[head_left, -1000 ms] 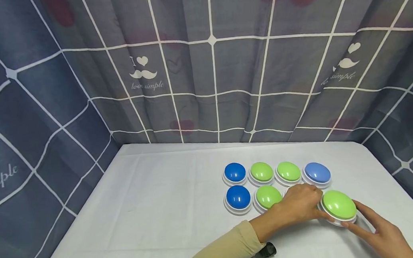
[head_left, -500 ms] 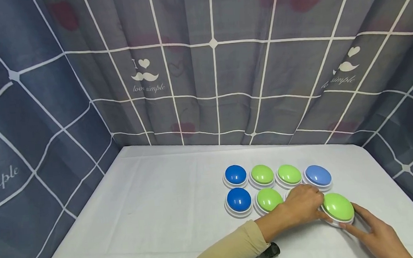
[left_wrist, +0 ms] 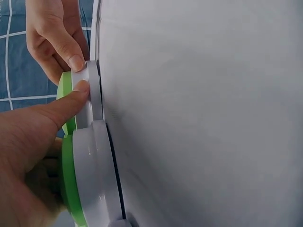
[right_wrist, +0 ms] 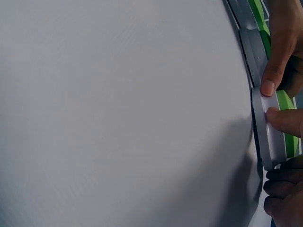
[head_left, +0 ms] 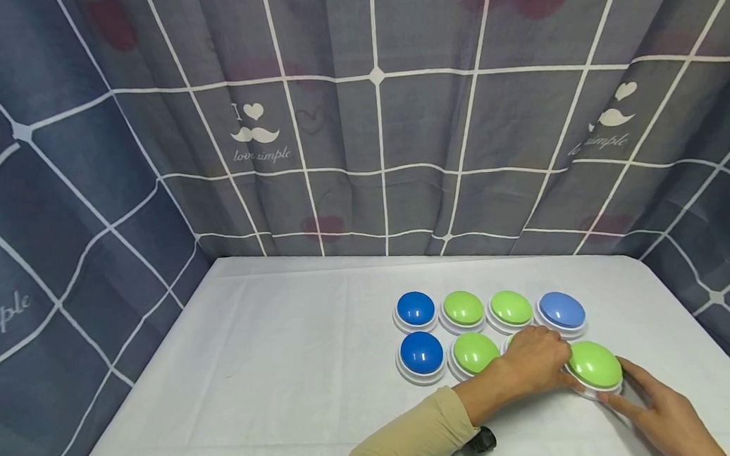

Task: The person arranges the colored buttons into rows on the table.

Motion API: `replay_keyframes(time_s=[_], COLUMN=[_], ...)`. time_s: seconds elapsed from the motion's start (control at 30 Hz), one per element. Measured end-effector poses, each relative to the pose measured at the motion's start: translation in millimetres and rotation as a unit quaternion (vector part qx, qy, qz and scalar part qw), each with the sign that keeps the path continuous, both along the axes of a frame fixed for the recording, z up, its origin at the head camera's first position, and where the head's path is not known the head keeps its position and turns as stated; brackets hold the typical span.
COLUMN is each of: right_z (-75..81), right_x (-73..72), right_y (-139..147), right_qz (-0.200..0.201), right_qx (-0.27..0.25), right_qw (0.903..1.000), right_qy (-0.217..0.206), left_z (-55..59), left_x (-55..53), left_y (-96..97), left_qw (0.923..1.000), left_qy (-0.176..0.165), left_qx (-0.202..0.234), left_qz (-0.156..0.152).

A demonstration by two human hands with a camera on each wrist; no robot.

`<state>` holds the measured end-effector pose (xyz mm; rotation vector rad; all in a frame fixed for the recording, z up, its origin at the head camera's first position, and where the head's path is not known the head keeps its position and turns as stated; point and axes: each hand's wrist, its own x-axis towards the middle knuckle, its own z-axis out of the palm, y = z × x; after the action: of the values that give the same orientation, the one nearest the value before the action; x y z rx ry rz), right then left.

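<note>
A large green push button with a white base sits at the right end of the front row, between both hands. My left hand reaches over the row and holds its left side, thumb on the white base. My right hand grips the right side, with its thumb on the front of the base and its fingers round behind. In the left wrist view the base meets that of a neighbouring green button. The left hand mostly covers this neighbour in the head view.
The back row has a blue button, two green ones and a lighter blue one. Left in the front row are a blue button and a green one. Grid-patterned curtains surround the white table.
The held green button has shifted slightly left, closer to the front row, with my right hand following it. My left hand keeps nearly the same place. The other buttons have not moved.
</note>
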<state>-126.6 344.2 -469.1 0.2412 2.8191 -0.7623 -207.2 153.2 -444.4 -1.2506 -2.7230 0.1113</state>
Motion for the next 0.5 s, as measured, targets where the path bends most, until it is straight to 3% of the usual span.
replay_keyframes(time_s=[0.3, 0.5], right_z=[1.6, -1.4], right_x=[-2.1, -2.4], right_y=[-3.9, -5.7], right_qz=[0.019, 0.023], right_qx=[0.017, 0.013], right_qw=[0.9995, 0.9980], right_qy=[0.020, 0.058], left_z=[1.2, -1.8], left_x=[0.9, 0.4], left_y=[2.2, 3.9], left_qw=[0.9995, 0.9991], left_qy=[-0.018, -0.024], left_qx=[0.008, 0.016], left_qz=[0.023, 0.031])
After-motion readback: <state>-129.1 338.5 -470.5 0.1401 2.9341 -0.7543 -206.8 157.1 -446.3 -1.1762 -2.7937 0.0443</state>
